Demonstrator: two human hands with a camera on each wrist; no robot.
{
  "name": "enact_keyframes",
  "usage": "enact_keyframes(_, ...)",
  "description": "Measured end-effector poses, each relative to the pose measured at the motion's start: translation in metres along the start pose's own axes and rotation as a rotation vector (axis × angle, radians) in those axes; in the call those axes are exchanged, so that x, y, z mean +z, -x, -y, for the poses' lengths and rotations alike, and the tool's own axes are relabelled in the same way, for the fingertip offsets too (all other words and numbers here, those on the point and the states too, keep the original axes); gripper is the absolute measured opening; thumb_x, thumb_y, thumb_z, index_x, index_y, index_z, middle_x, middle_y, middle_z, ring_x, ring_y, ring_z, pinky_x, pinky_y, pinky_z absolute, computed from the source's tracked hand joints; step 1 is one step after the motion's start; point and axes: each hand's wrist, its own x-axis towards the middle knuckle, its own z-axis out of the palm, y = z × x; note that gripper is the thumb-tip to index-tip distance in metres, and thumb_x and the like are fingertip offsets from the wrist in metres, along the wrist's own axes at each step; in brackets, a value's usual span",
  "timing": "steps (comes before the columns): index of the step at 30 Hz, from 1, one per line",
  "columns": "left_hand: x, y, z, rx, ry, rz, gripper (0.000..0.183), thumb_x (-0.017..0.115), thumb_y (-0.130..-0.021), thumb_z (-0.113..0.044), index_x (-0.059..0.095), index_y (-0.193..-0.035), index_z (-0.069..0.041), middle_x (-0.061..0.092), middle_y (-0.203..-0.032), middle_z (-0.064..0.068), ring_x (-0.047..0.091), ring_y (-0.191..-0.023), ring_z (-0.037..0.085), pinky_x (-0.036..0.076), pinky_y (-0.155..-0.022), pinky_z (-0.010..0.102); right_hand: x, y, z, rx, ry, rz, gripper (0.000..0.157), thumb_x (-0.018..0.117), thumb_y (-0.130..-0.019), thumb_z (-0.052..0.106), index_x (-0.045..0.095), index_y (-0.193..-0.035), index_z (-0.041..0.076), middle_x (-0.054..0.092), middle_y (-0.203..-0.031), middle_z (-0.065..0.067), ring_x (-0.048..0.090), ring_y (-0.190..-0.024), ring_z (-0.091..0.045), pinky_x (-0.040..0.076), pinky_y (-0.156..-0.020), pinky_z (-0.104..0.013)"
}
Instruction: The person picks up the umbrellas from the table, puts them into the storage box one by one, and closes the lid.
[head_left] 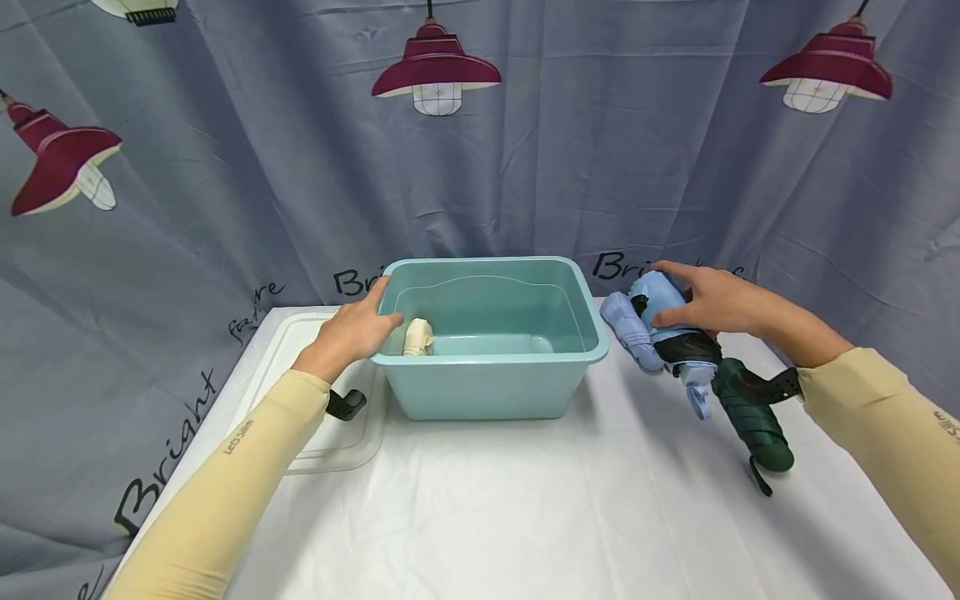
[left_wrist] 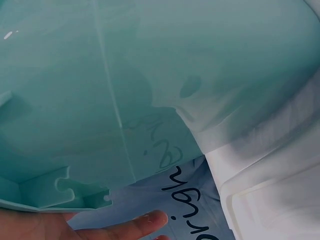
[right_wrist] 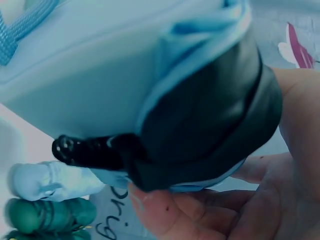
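Note:
My left hand (head_left: pixel 358 329) holds the left rim of a teal plastic bin (head_left: pixel 487 392), its thumb over the rim; one straight finger (left_wrist: pixel 145 223) shows beside the rim in the left wrist view. Inside the bin, near its left wall, stands a cream rolled umbrella (head_left: pixel 417 337). On the right, my right hand (head_left: pixel 720 300) grips a light blue folding umbrella (head_left: pixel 658 292) with a loose black part (right_wrist: pixel 215 110). A periwinkle umbrella (head_left: pixel 632 332) lies against its left side. Nearer to me rests a dark green umbrella (head_left: pixel 757 425) with a strap, below my right wrist.
A white lid (head_left: pixel 337 454) lies flat left of the bin, partly under my left forearm. White cloth (head_left: pixel 510 508) covers the table. Behind it hangs a grey-blue curtain (head_left: pixel 600 167) printed with red lamps and lettering.

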Motion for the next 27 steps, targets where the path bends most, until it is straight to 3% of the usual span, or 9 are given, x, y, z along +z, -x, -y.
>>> enact_keyframes(3, 0.000, 0.001, 0.002, -0.003, 0.003, 0.001, 0.080, 0.039, -0.097, -0.051, -0.004, -0.163, -0.036, 0.035, -0.160, 0.020, 0.046, -0.135, 0.045, 0.042, -0.097, 0.063, -0.006, -0.003, 0.010, -0.004, 0.017, -0.013, 0.095, 0.074, -0.089, 0.042, 0.020, -0.161, 0.010, 0.056, -0.085, -0.011, 0.053, -0.055, -0.021, 0.044, -0.052, -0.038)
enact_keyframes(9, 0.000, 0.001, 0.005, 0.001, 0.006, -0.005, 0.080, 0.039, -0.096, -0.052, -0.003, -0.163, -0.036, 0.035, -0.160, 0.021, 0.045, -0.137, 0.045, 0.041, -0.098, 0.063, -0.014, -0.011, 0.028, -0.033, 0.041, -0.028, 0.092, 0.073, -0.089, 0.041, 0.024, -0.159, 0.008, 0.060, -0.099, -0.017, 0.056, -0.063, -0.023, 0.047, -0.054, -0.039)
enact_keyframes(15, 0.001, 0.000, 0.005, 0.003, 0.011, -0.001, 0.080, 0.039, -0.097, -0.052, -0.004, -0.162, -0.037, 0.035, -0.160, 0.020, 0.046, -0.136, 0.044, 0.042, -0.097, 0.062, -0.019, -0.019, 0.043, -0.048, 0.032, -0.008, 0.090, 0.072, -0.090, 0.041, 0.024, -0.160, 0.011, 0.059, -0.097, -0.016, 0.053, -0.058, -0.022, 0.045, -0.054, -0.038)
enact_keyframes(20, 0.001, 0.000, 0.003, 0.001, 0.010, -0.002, 0.080, 0.039, -0.097, -0.052, -0.004, -0.162, -0.037, 0.035, -0.161, 0.019, 0.043, -0.138, 0.043, 0.041, -0.099, 0.063, -0.019, -0.028, 0.054, -0.076, 0.015, 0.007, 0.088, 0.070, -0.091, 0.043, 0.024, -0.160, 0.012, 0.054, -0.116, -0.022, 0.054, -0.064, -0.023, 0.046, -0.056, -0.038)
enact_keyframes(27, 0.000, -0.002, 0.002, -0.003, 0.013, 0.004, 0.079, 0.040, -0.098, -0.051, -0.004, -0.162, -0.037, 0.032, -0.162, 0.018, 0.042, -0.140, 0.044, 0.039, -0.100, 0.064, -0.014, -0.042, 0.069, -0.082, -0.012, 0.027, 0.087, 0.069, -0.092, 0.043, 0.023, -0.161, 0.016, 0.053, -0.125, -0.021, 0.052, -0.062, -0.022, 0.046, -0.055, -0.037)
